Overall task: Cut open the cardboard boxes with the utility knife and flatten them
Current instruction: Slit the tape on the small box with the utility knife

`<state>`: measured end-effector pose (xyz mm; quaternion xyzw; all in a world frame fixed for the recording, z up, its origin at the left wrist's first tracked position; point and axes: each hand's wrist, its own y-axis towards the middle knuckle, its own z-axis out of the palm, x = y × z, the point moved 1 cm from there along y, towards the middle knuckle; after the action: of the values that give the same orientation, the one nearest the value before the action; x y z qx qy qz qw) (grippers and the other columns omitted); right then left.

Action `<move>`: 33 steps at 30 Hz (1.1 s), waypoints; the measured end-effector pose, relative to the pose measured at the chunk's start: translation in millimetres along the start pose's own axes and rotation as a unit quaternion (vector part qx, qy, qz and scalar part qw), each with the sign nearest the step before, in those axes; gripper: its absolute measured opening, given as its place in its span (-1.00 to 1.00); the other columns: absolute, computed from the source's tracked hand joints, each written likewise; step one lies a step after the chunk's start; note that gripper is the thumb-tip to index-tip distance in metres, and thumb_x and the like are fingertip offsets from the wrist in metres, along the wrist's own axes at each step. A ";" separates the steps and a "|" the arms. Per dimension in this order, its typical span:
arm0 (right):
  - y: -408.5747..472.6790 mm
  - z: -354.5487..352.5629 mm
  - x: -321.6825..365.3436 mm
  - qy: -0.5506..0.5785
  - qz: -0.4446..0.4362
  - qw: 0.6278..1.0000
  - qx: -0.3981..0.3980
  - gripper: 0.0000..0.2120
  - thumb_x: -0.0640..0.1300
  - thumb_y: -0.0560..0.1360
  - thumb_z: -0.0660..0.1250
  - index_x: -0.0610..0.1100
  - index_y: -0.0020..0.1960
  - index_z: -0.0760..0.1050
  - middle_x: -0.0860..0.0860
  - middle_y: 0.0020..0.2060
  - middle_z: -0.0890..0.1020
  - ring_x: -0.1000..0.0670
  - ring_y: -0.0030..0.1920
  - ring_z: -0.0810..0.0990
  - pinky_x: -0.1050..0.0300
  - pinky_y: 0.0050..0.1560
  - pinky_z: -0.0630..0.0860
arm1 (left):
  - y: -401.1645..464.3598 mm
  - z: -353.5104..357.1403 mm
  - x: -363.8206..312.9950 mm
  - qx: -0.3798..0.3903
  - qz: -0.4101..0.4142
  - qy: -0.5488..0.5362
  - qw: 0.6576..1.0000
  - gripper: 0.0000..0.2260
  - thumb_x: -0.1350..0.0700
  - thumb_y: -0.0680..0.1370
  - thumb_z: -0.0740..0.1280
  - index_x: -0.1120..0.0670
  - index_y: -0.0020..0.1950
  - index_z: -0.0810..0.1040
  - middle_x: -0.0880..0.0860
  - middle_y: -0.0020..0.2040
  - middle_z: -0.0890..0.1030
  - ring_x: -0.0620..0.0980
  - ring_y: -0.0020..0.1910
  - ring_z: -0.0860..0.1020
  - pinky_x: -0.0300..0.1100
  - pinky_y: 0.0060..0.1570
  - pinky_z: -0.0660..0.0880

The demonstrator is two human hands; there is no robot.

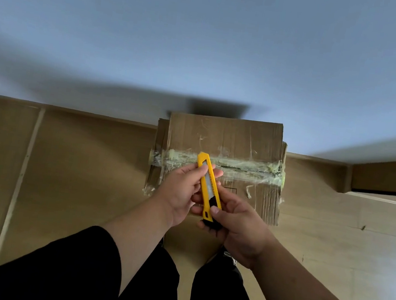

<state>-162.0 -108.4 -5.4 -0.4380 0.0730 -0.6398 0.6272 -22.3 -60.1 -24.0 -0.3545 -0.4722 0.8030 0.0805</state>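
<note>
Yellow knife (207, 183) is held by both hands, left hand (181, 193) and right hand (237, 225), above the box (243, 143) (taped, seemingly shut).

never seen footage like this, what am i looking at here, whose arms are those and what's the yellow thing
This is one picture from a wide-angle camera worn on a person's head, looking down, so the arms are the wearer's own. No robot is involved. Both hands hold a yellow utility knife above a cardboard box: the left hand grips its upper part, the right hand pinches its lower end. The cardboard box stands on the floor against a pale wall, its top seam still closed with a band of tape. The dark shapes at the bottom are the person's legs.
</note>
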 end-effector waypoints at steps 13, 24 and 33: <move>-6.9 -5.1 -17.0 -0.078 0.019 0.990 -0.115 -0.76 -0.31 0.67 0.13 -0.23 0.23 0.52 -0.15 -0.16 0.63 -0.06 -0.20 0.62 0.13 -0.25 0.56 | 0.4 -0.6 20.1 -0.012 0.002 -0.013 1.000 -0.79 0.15 0.65 0.23 0.23 0.11 0.60 0.21 0.05 0.69 0.10 0.10 0.66 0.04 0.25 0.50; -5.2 -5.9 -17.7 -0.181 0.026 0.962 -0.200 -0.80 -0.13 0.68 0.17 -0.23 0.07 0.50 -0.07 -0.28 0.63 -0.02 -0.35 0.54 0.12 -0.41 0.45 | -0.2 -0.6 26.2 0.029 -0.004 -0.024 0.999 -0.74 0.12 0.66 0.18 0.24 0.16 0.58 0.19 0.09 0.68 0.11 0.06 0.64 0.00 0.11 0.52; -1.0 -0.9 -22.2 -0.241 0.063 0.946 -0.207 -0.78 -0.05 0.65 0.23 -0.21 0.06 0.50 -0.17 -0.24 0.66 -0.07 -0.31 0.63 0.05 -0.29 0.55 | -4.5 -20.0 34.6 0.055 -0.017 -0.041 0.997 -0.72 0.10 0.65 0.19 0.22 0.17 0.61 0.18 0.07 0.67 0.08 -0.07 0.61 -0.09 -0.11 0.52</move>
<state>-167.1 -89.4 -15.8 -0.6937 0.0786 -0.4451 0.5608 -35.7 -27.5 -43.4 -0.3081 -0.4358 0.8404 0.0940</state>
